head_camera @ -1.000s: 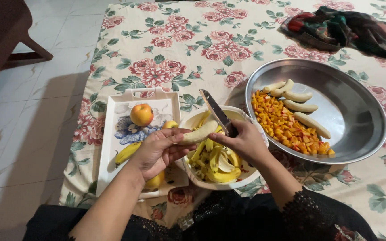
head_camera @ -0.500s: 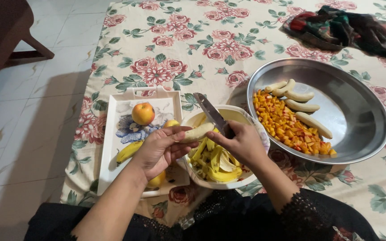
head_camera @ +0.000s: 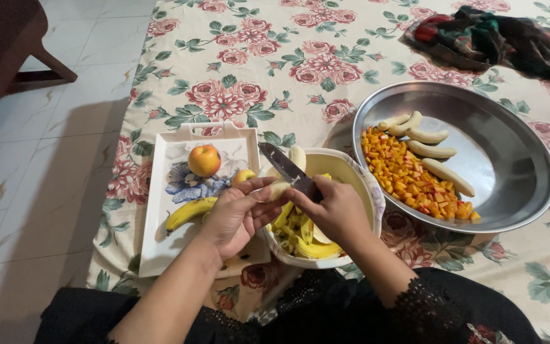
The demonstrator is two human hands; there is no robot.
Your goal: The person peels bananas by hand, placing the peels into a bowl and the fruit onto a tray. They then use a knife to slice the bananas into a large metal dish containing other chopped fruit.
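Above the round cream bowl (head_camera: 351,175) full of yellow banana peels (head_camera: 300,232), your two hands meet close together. Your left hand (head_camera: 240,213) is closed around a pale peeled banana (head_camera: 296,158), with the fingers curled under it and the thumb on top; the upper end of the fruit stands up past the blade, over the far side of the bowl. Your right hand (head_camera: 332,210) is closed tight on the handle of a kitchen knife with a dark steel blade (head_camera: 281,164), and the blade points up and to the left, lying across the banana and touching it. Just beside the bowl on your left is a white rectangular plastic tray with a blue flower print (head_camera: 160,210). On it lie a red and yellow round apple (head_camera: 204,160), a whole unpeeled yellow banana (head_camera: 189,212) and a small yellow fruit (head_camera: 243,176) which is partly hidden behind your left hand. To the right of the bowl, touching its rim or very near to it, stands a big round steel dish (head_camera: 504,159). It holds a heap of small orange fruit cubes (head_camera: 408,178) and several peeled bananas (head_camera: 431,153) beside the cubes. Everything rests on a cream cloth with pink roses and green leaves (head_camera: 256,76), and a dark crumpled cloth with colours (head_camera: 498,41) lies at the far right corner, well apart from your hands.
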